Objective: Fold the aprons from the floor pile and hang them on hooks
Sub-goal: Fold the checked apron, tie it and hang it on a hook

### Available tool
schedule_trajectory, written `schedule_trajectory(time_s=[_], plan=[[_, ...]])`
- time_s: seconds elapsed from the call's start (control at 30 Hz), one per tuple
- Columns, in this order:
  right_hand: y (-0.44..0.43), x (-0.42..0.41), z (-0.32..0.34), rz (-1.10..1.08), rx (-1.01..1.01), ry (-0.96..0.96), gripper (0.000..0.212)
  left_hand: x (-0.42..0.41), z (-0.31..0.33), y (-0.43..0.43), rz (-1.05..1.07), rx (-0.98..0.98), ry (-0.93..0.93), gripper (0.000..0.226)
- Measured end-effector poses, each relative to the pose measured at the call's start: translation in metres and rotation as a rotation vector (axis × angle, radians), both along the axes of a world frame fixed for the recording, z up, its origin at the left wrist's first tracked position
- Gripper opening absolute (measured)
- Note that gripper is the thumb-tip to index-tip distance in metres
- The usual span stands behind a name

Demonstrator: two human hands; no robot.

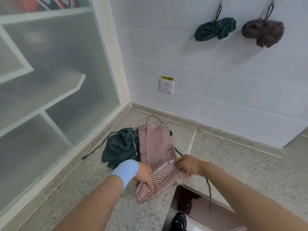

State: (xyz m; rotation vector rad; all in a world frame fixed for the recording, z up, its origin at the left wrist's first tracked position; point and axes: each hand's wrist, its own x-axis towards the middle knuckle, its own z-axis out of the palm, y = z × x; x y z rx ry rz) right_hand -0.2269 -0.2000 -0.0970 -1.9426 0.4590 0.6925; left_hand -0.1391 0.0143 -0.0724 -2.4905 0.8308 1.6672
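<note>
A red-and-white checked apron (155,145) lies stretched out on the speckled stone surface (86,185), its near end folded over. My left hand (145,174), with a blue band on the wrist, presses on the folded near part. My right hand (188,164) pinches the apron's right edge at the fold. A crumpled dark green striped apron (121,147) lies just left of the checked one. On the white wall hang two bundled aprons by their loops: a green one (215,29) and a brown one (263,32).
A wall socket (166,86) with a yellow label sits low on the wall. A frosted glass partition (55,77) stands on the left. The stone surface ends in an edge at the lower right, where a dark shoe (180,221) shows below.
</note>
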Motion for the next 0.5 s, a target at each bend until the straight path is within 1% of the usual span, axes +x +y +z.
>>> schedule_trajectory(time_s=[0.1,0.13,0.2,0.27,0.33,0.37,0.43,0.5], plan=[[-0.010,0.007,-0.002,0.002,0.008,0.110,0.032,0.011,-0.002,-0.011,0.093,0.018,0.155,0.066],[-0.011,0.009,-0.003,0.008,0.008,0.130,0.032,0.014,-0.001,-0.013,0.099,0.031,0.147,0.065],[-0.015,0.020,-0.009,0.004,-0.016,0.119,0.029,0.030,-0.002,-0.019,0.031,0.037,0.013,0.062],[-0.021,0.036,-0.017,0.022,-0.114,0.019,0.028,0.051,-0.005,-0.025,-0.042,-0.013,-0.178,0.051],[-0.027,0.060,-0.023,0.010,-0.231,-0.107,0.030,0.078,-0.015,-0.032,0.017,-0.113,-0.316,0.032],[-0.027,0.066,-0.023,-0.015,-0.276,-0.171,0.031,0.084,-0.016,-0.034,0.067,-0.164,-0.383,0.026],[-0.032,0.088,-0.027,-0.078,-0.333,-0.248,0.032,0.102,-0.019,-0.041,0.129,-0.218,-0.489,0.025],[-0.040,0.112,-0.035,-0.103,-0.414,-0.272,0.034,0.120,-0.027,-0.049,0.150,-0.243,-0.567,0.027]])
